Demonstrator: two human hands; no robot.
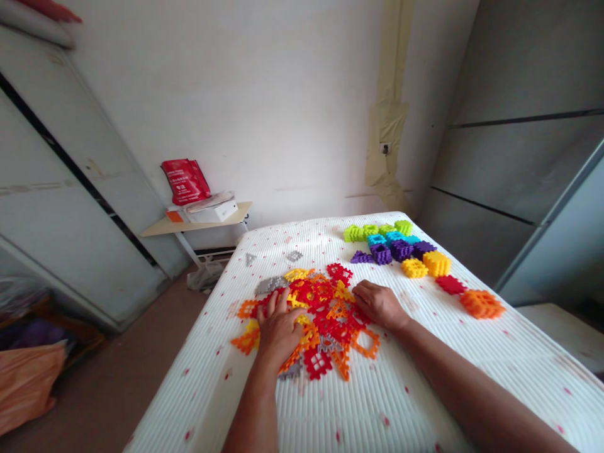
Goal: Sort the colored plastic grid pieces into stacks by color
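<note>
A loose heap of flat plastic building tiles (325,302), mostly red, orange and yellow with some grey, lies spread on the white ribbed mattress (368,402). My left hand (278,327) rests on the heap's left side, its fingers spread over the tiles. At the right edge of the heap is my right hand (380,303), fingers curled down against red and yellow tiles; its fingertips are hidden, so any tile in them cannot be made out. An orange square frame tile (365,343) lies just below my right hand.
Sorted stacks stand at the right: green tiles (377,231), blue tiles (394,238), purple tiles (401,250), yellow tiles (438,263), a red tile stack (451,284) and orange tiles (482,304). A small table (221,217) with a red bag (185,181) is at the back left.
</note>
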